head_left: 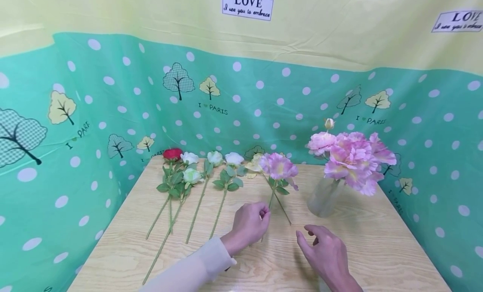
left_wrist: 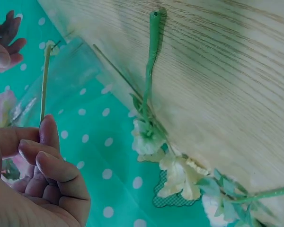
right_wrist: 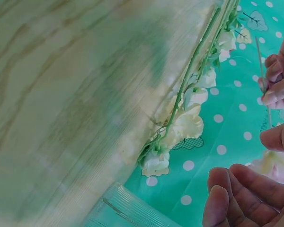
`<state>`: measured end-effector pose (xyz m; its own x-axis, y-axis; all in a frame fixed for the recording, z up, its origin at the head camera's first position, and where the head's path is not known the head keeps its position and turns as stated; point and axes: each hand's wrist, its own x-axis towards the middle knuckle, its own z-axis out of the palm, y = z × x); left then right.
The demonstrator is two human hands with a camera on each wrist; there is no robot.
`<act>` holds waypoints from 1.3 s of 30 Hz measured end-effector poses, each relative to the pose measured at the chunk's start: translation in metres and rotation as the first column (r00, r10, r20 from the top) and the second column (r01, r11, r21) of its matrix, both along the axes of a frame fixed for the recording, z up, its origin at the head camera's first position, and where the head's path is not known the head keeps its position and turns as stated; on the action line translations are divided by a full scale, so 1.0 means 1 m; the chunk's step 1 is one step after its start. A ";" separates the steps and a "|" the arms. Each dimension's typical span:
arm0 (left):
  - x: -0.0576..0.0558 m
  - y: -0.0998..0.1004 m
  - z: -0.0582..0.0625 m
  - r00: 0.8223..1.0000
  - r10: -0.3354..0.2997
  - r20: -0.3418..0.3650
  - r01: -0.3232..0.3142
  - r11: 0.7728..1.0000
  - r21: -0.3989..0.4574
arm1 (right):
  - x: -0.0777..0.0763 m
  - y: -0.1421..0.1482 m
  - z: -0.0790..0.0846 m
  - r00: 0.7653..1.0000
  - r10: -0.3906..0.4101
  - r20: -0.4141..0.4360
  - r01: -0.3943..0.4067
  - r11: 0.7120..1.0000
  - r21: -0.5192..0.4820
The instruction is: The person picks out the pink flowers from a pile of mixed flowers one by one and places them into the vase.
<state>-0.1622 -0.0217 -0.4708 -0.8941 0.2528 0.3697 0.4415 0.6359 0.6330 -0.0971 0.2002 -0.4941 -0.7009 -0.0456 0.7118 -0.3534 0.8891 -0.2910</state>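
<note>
My left hand [head_left: 250,223] pinches the thin green stem [left_wrist: 45,87] of a pink flower [head_left: 278,166], its bloom pointing away from me in the head view. The stem's cut end sticks up past the fingertips in the left wrist view. To the right, my right hand [head_left: 327,252] hovers over the table, fingers loosely bent and thumb apart, holding nothing. Beyond it a clear ribbed vase [head_left: 322,200] stands with large pink blooms [head_left: 352,158] and a small bud [head_left: 329,124]. A yellow flower [head_left: 255,163] lies behind the pink one, its stem crossing behind.
On the left of the wooden table [head_left: 117,241] lie a red rose [head_left: 172,154], several white roses [head_left: 234,158] and a pale green rose [head_left: 192,176], stems toward me. A green polka-dot cloth [head_left: 234,124] hangs around the table's back and sides.
</note>
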 end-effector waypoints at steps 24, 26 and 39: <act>0.025 -0.015 -0.002 0.971 -0.136 -0.194 0.129 0.991 -0.047 | -0.003 -0.015 0.000 0.988 0.136 -0.073 -0.142 0.985 -0.093; 0.025 -0.014 -0.002 0.966 -0.141 -0.216 0.132 0.990 -0.056 | -0.003 -0.017 -0.001 0.983 0.159 -0.088 -0.169 0.978 -0.122; 0.027 -0.010 -0.004 0.927 -0.177 -0.331 0.153 0.983 -0.098 | -0.004 -0.042 0.007 0.971 0.235 -0.036 -0.230 0.891 -0.392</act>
<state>-0.1349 -0.0320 -0.4747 -0.6631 0.4218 0.6184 0.7237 0.5725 0.3855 -0.1007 0.1586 -0.4873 -0.7131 0.0717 0.6974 -0.5299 0.5961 -0.6032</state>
